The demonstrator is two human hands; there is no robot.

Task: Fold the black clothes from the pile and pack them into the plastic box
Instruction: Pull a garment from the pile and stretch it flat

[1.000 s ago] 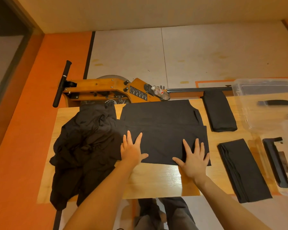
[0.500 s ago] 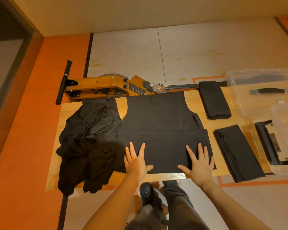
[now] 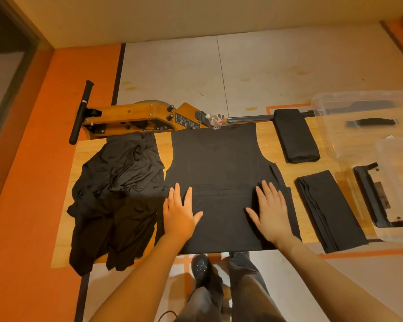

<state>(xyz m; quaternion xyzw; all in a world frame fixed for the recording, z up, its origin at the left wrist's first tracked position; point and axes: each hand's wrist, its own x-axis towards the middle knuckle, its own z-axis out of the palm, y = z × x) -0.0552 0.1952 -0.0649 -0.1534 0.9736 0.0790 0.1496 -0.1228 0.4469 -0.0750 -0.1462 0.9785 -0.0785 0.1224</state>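
- Two sides of plastic box (image 3: 368, 126) cut off at right edge.
- Left hand (image 3: 179, 211), right hand (image 3: 271, 211): both released, pressing flat on black garment (image 3: 219, 163) over counter (image 3: 268, 140).

2 folded black garments (image 3: 297, 135) (image 3: 330, 210), 1 spread garment (image 3: 219, 163), 1 pile (image 3: 116, 194), 1 plastic box (image 3: 363, 105).
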